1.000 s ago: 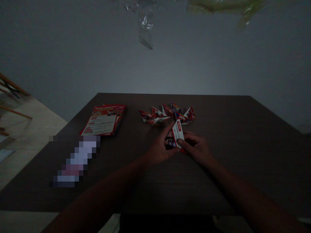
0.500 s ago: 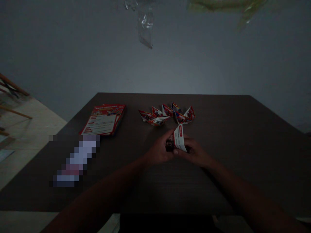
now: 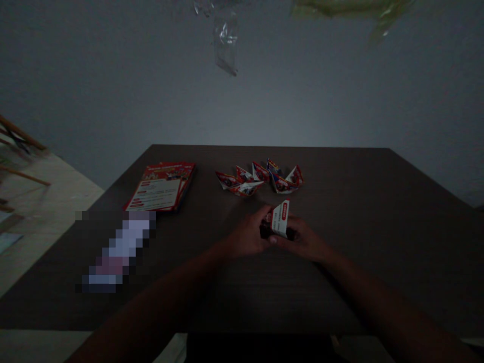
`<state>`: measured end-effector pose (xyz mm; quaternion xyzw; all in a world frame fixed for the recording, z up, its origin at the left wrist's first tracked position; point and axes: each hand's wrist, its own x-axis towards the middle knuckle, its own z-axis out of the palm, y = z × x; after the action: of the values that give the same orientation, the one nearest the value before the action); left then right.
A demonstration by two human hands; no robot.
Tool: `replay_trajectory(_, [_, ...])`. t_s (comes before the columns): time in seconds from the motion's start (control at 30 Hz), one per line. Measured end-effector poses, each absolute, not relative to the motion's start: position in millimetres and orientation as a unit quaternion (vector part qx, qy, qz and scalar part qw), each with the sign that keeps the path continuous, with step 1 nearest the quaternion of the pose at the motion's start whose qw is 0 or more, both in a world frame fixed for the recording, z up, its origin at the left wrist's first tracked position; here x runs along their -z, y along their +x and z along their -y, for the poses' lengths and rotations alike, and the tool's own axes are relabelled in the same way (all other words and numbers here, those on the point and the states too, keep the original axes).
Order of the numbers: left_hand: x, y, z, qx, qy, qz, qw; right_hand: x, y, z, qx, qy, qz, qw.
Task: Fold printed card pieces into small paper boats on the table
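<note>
Between my two hands is a partly folded paper (image 3: pixel 280 219), red and white with print, its pointed top sticking up. My left hand (image 3: pixel 252 233) grips it from the left, fingers curled around its side. On the other side my right hand (image 3: pixel 302 239) holds it, with the thumb at its lower edge. Just beyond my hands, folded paper boats stand close together: one at the left (image 3: pixel 242 185) and another at the right (image 3: pixel 287 180), with more folded points between them. Some of the fingers are hidden behind the paper.
A stack of printed red and white flyers (image 3: pixel 159 186) lies on the left of the dark table (image 3: pixel 378 201). Nearer me is a blurred-out, pixelated object (image 3: pixel 121 249). A pale wall (image 3: pixel 340 91) rises behind the table's far edge.
The paper has shifted slightly down and to the right and tilts a bit differently in my hands. Both hands keep hold of it; the boats and flyers stay put.
</note>
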<state>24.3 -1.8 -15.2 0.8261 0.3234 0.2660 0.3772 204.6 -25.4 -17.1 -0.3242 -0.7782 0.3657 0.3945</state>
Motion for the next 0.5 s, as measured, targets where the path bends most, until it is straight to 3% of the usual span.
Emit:
replay_trajectory(0.23, [5,24,1,-0.157,0.897,-0.382,0.161,20,205,26,-0.357,-0.343,0.785,0.372])
replay_trajectory(0.5, [2,22,0,-0.086,0.92,-0.363,0.118,11,204,26,-0.341,-0.315,0.82,0.336])
